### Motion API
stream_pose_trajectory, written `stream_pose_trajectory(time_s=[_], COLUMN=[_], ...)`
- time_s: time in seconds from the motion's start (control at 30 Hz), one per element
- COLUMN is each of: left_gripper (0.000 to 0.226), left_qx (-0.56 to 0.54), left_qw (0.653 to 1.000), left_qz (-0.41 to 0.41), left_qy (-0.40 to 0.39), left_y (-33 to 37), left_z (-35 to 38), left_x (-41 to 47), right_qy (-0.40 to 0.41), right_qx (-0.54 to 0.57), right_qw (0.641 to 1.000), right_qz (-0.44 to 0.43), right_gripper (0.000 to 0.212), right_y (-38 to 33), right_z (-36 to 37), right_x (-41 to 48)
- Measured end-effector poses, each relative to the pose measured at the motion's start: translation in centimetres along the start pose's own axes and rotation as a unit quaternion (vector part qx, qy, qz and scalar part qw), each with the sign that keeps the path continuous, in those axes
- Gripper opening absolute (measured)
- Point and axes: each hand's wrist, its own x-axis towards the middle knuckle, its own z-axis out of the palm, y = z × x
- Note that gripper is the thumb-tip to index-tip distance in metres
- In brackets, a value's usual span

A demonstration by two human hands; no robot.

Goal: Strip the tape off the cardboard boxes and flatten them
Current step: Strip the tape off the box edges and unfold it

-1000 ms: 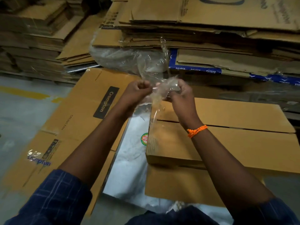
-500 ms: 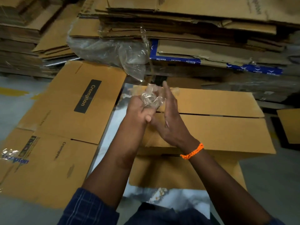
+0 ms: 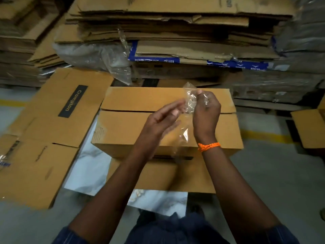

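Your right hand point(image 3: 205, 113), the one with the orange wrist thread point(image 3: 209, 146), was curled round a crumpled wad of clear tape point(image 3: 190, 101) just right of the frame's centre, and a loose tail of the tape hung down towards that wrist. Your left hand point(image 3: 159, 123) was released, fingers straight. Its fingertips point(image 3: 175, 112) were touching the wad or just beside it; I could not tell which. Both hands were held above the cardboard box point(image 3: 126, 127) in the middle of the frame. Its top flaps lay closed, and no tape showed on the seam between them.

The step looked to be balling up the stripped tape. To do it well, you would have wanted to fold the hanging tail into the wad, sticky side inward, so it could not cling to your fingers or the box. Then you could have dropped it clear of the flattened Crompton box point(image 3: 58, 120) at the left and the stack of flat cardboard point(image 3: 175, 34) along the top. The middle box looked not yet flattened, so checking its underside for tape first seemed sensible.
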Motion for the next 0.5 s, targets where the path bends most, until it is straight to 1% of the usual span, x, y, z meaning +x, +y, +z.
stream_pose_trajectory(time_s=[0.03, 0.07, 0.1, 0.13, 0.17, 0.2, 0.23, 0.27, 0.3, 0.33, 0.37, 0.4, 0.43, 0.47, 0.5], left_gripper=[0.024, 0.023, 0.032, 0.046, 0.060, 0.069, 0.074, 0.077, 0.077, 0.076, 0.073, 0.068, 0.061, 0.054, 0.049], left_qx=[0.067, 0.095, 0.046, -0.028, -0.099, -0.161, -0.225, -0.296, -0.359, -0.412, -0.445, -0.465, -0.502, -0.519, -0.540], left_qw=[0.991, 0.975, 0.970, 0.973, 0.972, 0.962, 0.945, 0.922, 0.897, 0.868, 0.841, 0.813, 0.785, 0.771, 0.758], left_qz=[0.060, 0.082, 0.055, -0.012, -0.100, -0.172, -0.208, -0.218, -0.213, -0.217, -0.216, -0.228, -0.230, -0.235, -0.224], left_qy=[0.098, 0.184, 0.234, 0.227, 0.187, 0.137, 0.117, 0.122, 0.147, 0.174, 0.220, 0.267, 0.283, 0.284, 0.290], left_y=[-0.7, -1.5, -2.0, -2.5, -3.1, -3.5, -4.2, -4.3, -4.6, -4.3, -4.9, -4.9, -5.0, -4.8, -5.1], left_z=[0.7, 1.5, 2.6, 3.7, 5.0, 6.6, 8.1, 10.0, 11.6, 12.6, 13.2, 13.4, 13.4, 13.1, 12.6], left_x=[-0.7, -1.3, -1.6, -1.6, -1.4, -1.4, -1.3, -1.5, -1.3, -1.0, -0.5, -0.1, 0.4, 0.7, 1.1], right_qy=[-0.003, -0.025, -0.060, -0.089, -0.113, -0.121, -0.125, -0.124, -0.128, -0.147, -0.168, -0.204, -0.254, -0.319, -0.382], right_qx=[0.021, 0.071, 0.142, 0.199, 0.213, 0.181, 0.132, 0.088, 0.052, 0.037, 0.006, -0.002, -0.038, -0.055, -0.091], right_qw=[0.999, 0.994, 0.980, 0.960, 0.950, 0.959, 0.973, 0.982, 0.987, 0.986, 0.985, 0.979, 0.965, 0.945, 0.914], right_qz=[0.031, 0.073, 0.124, 0.175, 0.197, 0.183, 0.143, 0.111, 0.084, 0.063, 0.023, 0.003, -0.046, -0.042, -0.102], right_gripper=[0.025, 0.026, 0.034, 0.051, 0.063, 0.061, 0.046, 0.032, 0.026, 0.024, 0.024, 0.026, 0.032, 0.042, 0.052], right_y=[0.4, 1.0, 0.9, 1.1, 1.2, 1.3, 1.4, 1.4, 1.5, 1.2, 1.4, 1.0, 0.6, 0.1, 0.4], right_z=[-1.0, -1.8, -2.6, -3.1, -3.5, -3.8, -4.0, -4.4, -4.8, -5.4, -5.8, -6.3, -7.0, -7.6, -8.5], right_x=[0.7, 1.3, 1.4, 1.3, 1.0, 0.5, 0.0, -0.6, -1.3, -1.9, -2.2, -2.4, -2.5, -2.6, -2.8])
